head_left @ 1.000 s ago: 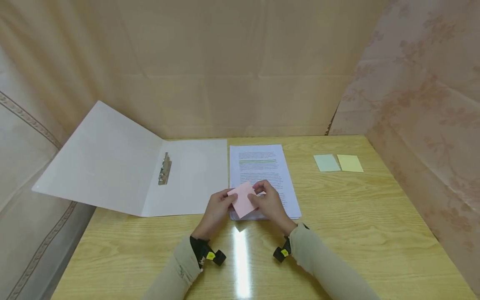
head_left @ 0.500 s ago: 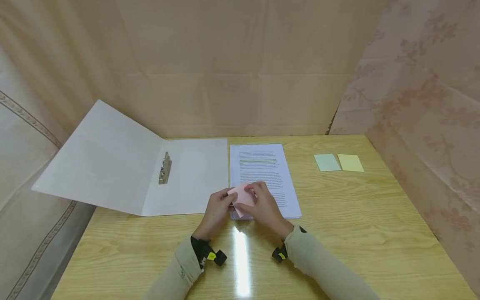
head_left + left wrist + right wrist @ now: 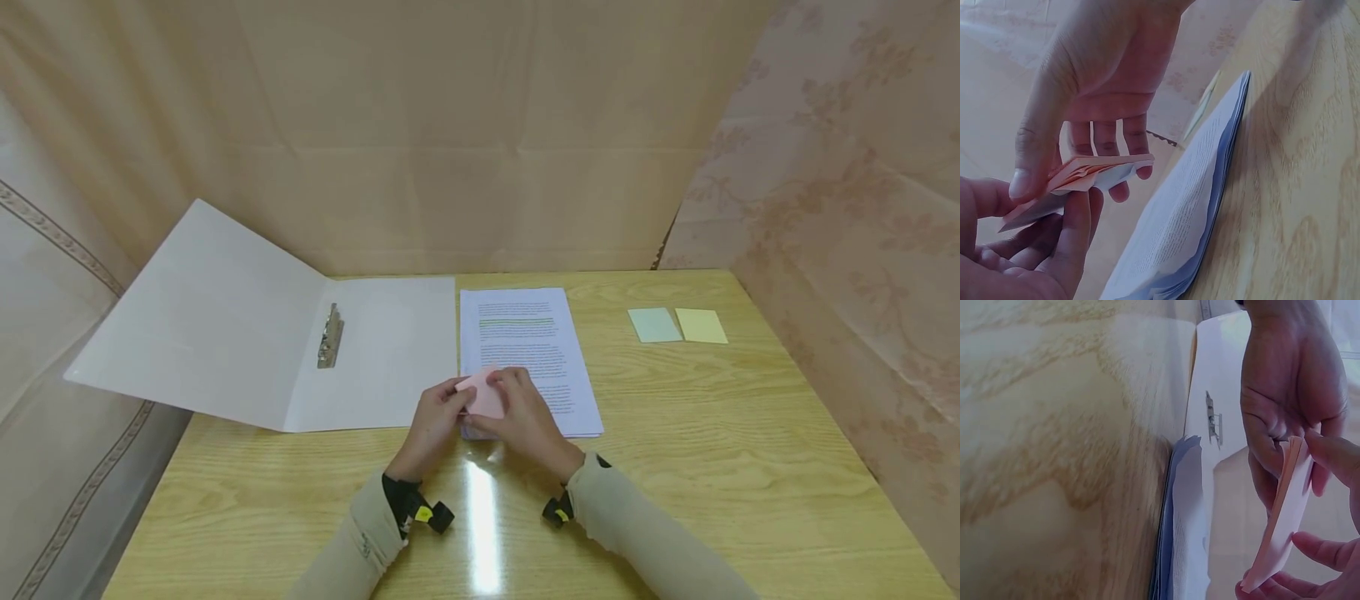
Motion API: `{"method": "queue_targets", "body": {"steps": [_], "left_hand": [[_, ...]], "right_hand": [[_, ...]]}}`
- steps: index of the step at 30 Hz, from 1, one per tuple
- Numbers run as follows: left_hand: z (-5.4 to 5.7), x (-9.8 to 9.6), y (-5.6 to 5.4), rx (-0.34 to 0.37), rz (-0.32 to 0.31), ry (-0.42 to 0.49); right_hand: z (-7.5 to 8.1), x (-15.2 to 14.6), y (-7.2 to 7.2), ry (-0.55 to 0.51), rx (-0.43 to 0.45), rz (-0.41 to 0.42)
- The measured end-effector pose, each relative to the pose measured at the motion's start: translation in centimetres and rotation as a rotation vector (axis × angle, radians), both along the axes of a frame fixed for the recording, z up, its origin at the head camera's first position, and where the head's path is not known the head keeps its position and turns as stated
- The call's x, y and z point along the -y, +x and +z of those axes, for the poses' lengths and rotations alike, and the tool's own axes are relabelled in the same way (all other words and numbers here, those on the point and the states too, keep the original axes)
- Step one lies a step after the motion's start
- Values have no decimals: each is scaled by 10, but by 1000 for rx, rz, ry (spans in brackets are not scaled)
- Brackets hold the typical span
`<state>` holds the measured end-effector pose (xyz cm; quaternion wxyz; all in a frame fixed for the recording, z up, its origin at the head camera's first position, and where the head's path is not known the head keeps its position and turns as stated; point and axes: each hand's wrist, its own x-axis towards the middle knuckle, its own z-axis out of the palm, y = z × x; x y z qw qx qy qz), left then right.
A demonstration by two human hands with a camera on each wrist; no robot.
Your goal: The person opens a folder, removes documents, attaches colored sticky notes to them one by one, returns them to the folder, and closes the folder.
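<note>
Pink notepad — pinched by left hand, right hand — wooden table below, curtain behind.

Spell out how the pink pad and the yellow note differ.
Colour: the pink pad is pale pink; the yellow note is pale yellow.
Pose: the pink pad is held raised off the table, while the yellow note lies on it.
Contact: the left hand and right hand both grip the pink pad; neither touches the yellow note.
Shared: both are paper, and each is far smaller than the printed stack.
</note>
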<state>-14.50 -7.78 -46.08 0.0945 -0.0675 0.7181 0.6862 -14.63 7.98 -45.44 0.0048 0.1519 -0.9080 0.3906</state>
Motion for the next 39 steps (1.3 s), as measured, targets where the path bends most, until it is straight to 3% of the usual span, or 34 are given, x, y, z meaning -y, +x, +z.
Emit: {"method": "queue_targets", "body": {"steps": [7,16,19,24,29,33,39], "left_hand": [[-2,3,1,2,-26,9],[-2,6,0,10,-32,32],[-3,8,1,9,-70,34],[-5,10,0,1,-151,-1],[-5,11,1,3,-176,-16],[-3,10,2,-24,-156,-103],[7,9,5,-87,-162,-315]], "right_hand": [[1,-2,0,-29,34,4],[-1,-3,1,-21,-46,66],[-1,-3,0,-31,-85,41],[2,-6,-1,-69,-75,9],[3,-9,-3,-127,-74,-2],[3,-12,-8,-137,-125,-31],[9,-19,-17,-171,-177,-67]]}}
